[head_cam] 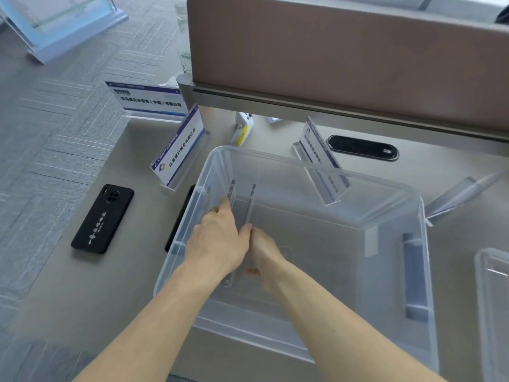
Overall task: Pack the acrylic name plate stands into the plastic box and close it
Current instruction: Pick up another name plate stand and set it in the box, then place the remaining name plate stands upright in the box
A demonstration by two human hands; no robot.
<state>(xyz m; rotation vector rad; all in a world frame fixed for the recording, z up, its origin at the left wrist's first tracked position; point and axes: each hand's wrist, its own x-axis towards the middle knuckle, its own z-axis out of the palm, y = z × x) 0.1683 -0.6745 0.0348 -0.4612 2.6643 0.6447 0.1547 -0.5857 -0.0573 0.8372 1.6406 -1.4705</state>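
Note:
A clear plastic box [413,205] stands open on the grey desk. Both my hands reach inside it at its left wall. My left hand [217,238] grips the top edge of one acrylic name plate stand [232,188] standing on edge against the wall. My right hand [264,255] is closed on a second stand [251,199] just right of it. Three more stands with blue-and-white cards sit on the desk behind the box: one far left [148,102], one beside the box's left corner [179,150], one behind the far rim [316,144].
A black phone [103,219] lies left of the box. The box's clear lid [493,299] rests at the right edge. Another acrylic stand [462,194] lies at the right. A brown partition [344,56] rises behind the desk, with a black cable port [363,148] below it.

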